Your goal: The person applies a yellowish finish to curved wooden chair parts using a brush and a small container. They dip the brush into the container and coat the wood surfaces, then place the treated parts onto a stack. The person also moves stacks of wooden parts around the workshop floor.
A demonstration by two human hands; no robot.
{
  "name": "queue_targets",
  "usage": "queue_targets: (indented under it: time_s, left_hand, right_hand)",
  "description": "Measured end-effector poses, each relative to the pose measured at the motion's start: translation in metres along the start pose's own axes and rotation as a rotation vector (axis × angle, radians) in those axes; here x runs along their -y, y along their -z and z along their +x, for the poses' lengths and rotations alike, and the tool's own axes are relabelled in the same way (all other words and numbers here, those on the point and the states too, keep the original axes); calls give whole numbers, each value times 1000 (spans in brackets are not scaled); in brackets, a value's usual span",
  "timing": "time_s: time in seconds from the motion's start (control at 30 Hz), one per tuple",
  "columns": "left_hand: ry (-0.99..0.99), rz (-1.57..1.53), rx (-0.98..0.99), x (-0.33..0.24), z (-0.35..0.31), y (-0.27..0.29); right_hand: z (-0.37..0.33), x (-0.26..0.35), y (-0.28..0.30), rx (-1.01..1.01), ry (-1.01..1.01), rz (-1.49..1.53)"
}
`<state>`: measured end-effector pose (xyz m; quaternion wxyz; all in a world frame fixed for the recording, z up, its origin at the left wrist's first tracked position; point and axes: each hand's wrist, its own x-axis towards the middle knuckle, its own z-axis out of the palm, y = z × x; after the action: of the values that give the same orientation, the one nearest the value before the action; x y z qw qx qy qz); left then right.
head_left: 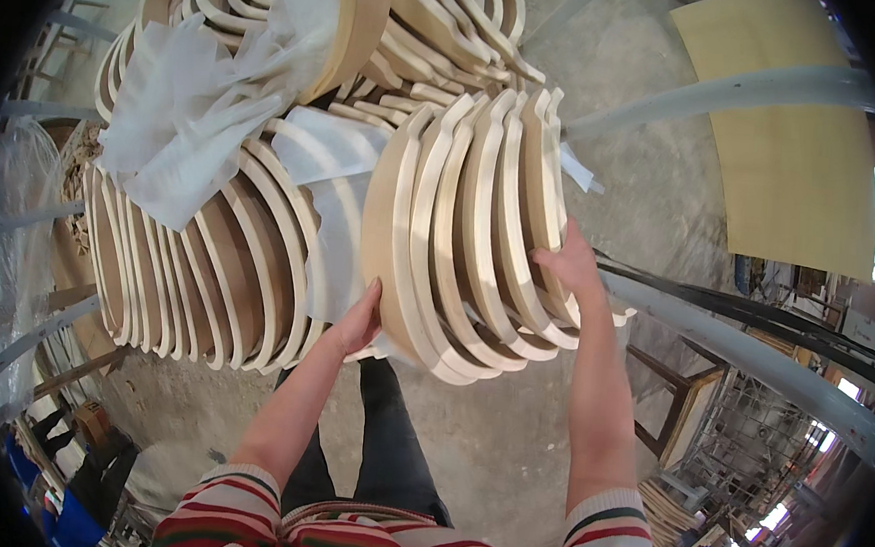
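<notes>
A row of several curved, pale wooden pieces (480, 216) stands on edge in front of me, pressed side by side between my two hands. My left hand (359, 321) grips the row's left outer piece near its lower end, with the fingers partly hidden behind the wood. On the other side, my right hand (570, 264) clasps the rightmost piece, its thumb lying across the near face. A thin white foam sheet (337, 237) lies just left of the row. Beyond that sheet stands another row of similar curved pieces (212, 280).
More curved wooden parts (453, 19) are piled at the back, under crumpled white foam wrap (192, 108). Grey metal bars (754, 343) run along the right side. A large yellowish board (786, 144) lies at the far right. Another person (83, 493) is at the lower left.
</notes>
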<state>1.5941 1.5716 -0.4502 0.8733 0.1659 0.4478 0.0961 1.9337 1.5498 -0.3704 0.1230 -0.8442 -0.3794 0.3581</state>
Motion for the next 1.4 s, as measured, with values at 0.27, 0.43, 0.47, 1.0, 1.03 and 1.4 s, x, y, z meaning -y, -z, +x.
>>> queue_targets:
  time_s: [0.27, 0.43, 0.47, 1.0, 1.03, 1.4]
  left_hand:
    - [-29, -352, 232, 6, 8, 2]
    - [-2, -405, 278, 22, -10, 33]
    - [-2, -365, 265, 31, -19, 38]
    - [88, -438, 366, 23, 6, 68]
    - [59, -454, 380, 22, 9, 70]
    - [210, -91, 373, -32, -43, 59]
  right_hand:
    - [-10, -8, -11, -60, 42, -50]
    - [-48, -13, -26, 14, 22, 265]
    - [-62, -18, -36, 25, 19, 359]
    - [-112, -35, -83, -146, -92, 553]
    - [-112, -30, -84, -145, -104, 558]
    - [-199, -5, -128, -280, -222, 903]
